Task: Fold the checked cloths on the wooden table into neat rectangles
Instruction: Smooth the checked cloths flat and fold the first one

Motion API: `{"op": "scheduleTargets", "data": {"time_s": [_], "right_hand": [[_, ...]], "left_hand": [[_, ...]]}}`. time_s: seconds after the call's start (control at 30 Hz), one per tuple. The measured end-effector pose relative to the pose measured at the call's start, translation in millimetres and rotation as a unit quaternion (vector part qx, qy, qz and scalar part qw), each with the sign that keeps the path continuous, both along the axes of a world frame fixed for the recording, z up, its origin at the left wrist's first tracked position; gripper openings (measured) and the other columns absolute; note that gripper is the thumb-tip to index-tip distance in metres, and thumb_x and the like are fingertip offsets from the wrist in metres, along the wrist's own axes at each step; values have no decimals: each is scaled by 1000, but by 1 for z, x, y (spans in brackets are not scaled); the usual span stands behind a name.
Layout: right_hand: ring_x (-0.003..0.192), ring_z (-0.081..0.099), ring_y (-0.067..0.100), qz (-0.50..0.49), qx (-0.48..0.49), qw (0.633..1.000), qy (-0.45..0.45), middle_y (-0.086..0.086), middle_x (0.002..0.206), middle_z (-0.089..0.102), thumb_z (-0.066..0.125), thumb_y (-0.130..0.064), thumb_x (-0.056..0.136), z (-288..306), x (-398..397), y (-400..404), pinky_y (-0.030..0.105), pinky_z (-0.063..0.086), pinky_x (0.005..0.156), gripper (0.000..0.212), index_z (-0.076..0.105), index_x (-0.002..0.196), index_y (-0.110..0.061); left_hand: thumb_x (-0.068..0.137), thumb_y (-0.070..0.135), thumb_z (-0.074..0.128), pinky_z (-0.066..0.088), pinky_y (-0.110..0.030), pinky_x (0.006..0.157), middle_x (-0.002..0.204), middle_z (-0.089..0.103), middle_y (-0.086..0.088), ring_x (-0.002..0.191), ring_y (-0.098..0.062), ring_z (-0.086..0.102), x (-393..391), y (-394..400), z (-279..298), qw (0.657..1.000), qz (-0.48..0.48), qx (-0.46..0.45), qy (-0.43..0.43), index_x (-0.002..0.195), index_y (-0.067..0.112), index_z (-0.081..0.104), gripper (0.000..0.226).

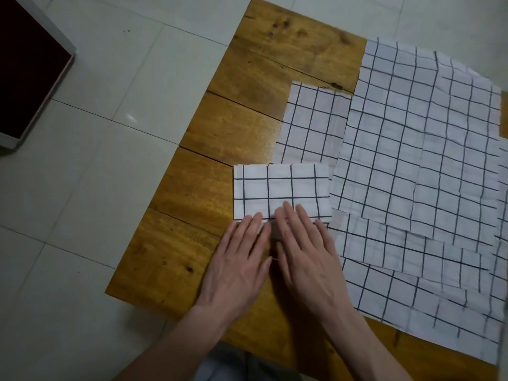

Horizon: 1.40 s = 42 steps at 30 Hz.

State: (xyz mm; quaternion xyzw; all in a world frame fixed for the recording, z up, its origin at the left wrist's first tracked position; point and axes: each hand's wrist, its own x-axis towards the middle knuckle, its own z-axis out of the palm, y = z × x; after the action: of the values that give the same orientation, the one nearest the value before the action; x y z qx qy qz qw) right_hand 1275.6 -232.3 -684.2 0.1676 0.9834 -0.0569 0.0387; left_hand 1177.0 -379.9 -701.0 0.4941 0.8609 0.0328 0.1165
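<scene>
Your left hand (239, 259) and right hand (305, 251), fingers flat and together, press the folded cloth (280, 188) at six o'clock; it looks light and limp, so grip corners.

White cloths (412, 160) (black checks), brown table (233, 127).

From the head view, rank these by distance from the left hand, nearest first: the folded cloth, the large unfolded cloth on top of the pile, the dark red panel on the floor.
1. Folded cloth: under the left hand fingertips.
2. Large unfolded cloth: off to the right, on top of the pile.
3. Dark red panel: far left, off the wooden table.
</scene>
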Motion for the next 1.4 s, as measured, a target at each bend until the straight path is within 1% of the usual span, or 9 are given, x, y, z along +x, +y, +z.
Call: {"op": "scheduleTargets", "data": {"time_s": [0.13,0.27,0.4,0.5,0.73,0.9,1.07,1.27,1.4], "right_hand": [[162,9,17,72,-31,997,-15,3,175,13,27,-40,112,-8,6,7,47,18,127,60,19,167,-15],[162,5,15,79,-39,995,-44,0,176,8,21,-50,113,-11,9,15,47,15,128,65,12,168,-17],[162,1,14,79,-51,993,-66,-2,176,4,17,-59,111,-10,12,22,48,13,129,69,8,168,-20],[162,1,14,77,-47,993,-70,-2,176,5,17,-59,111,-9,17,28,47,14,128,70,9,168,-20],[162,3,14,47,-39,995,-75,-2,176,4,14,-60,111,-4,34,45,46,9,129,70,8,168,-20],[162,2,15,-40,-27,995,-82,0,176,4,11,-64,109,-6,51,60,45,9,129,74,6,168,-19],[162,-2,15,-62,-30,995,-74,1,176,1,12,-66,108,-9,51,53,45,8,129,78,5,168,-17],[162,3,15,-72,-32,996,-42,1,176,8,14,-64,109,-9,50,52,48,9,129,75,12,168,-17],[159,24,21,-83,-23,996,-10,3,171,28,25,-57,110,-7,45,55,49,16,129,68,31,164,-16]], "left_hand": [[108,38,25,32,-50,124,169,27,-16,157,-29,24,0,5,2,1000,4,18,-1,160,9,32,60],[107,32,27,29,-48,126,169,25,-15,157,-28,24,-5,1,0,1000,-11,26,1,162,10,29,59],[105,28,33,35,-47,123,161,36,-16,150,-29,35,-13,3,3,998,-32,55,13,158,9,37,56],[106,28,32,37,-47,122,158,39,-15,147,-29,37,-16,5,4,997,-41,62,14,157,10,39,55],[106,29,36,37,-48,121,159,41,-16,148,-30,37,-20,1,3,996,-55,77,9,158,9,37,56],[106,30,38,36,-48,122,159,40,-15,148,-29,36,-23,-2,1,995,-59,79,-2,159,10,36,57],[106,33,41,36,-49,122,160,39,-14,149,-29,35,-21,0,1,996,-52,67,-5,160,11,35,58],[107,38,39,42,-49,114,145,50,-12,134,-30,46,-19,14,11,998,-25,50,6,147,13,49,48],[97,27,60,48,-45,97,125,56,-12,114,-30,54,-26,33,18,998,-32,53,25,134,10,56,40]]}}
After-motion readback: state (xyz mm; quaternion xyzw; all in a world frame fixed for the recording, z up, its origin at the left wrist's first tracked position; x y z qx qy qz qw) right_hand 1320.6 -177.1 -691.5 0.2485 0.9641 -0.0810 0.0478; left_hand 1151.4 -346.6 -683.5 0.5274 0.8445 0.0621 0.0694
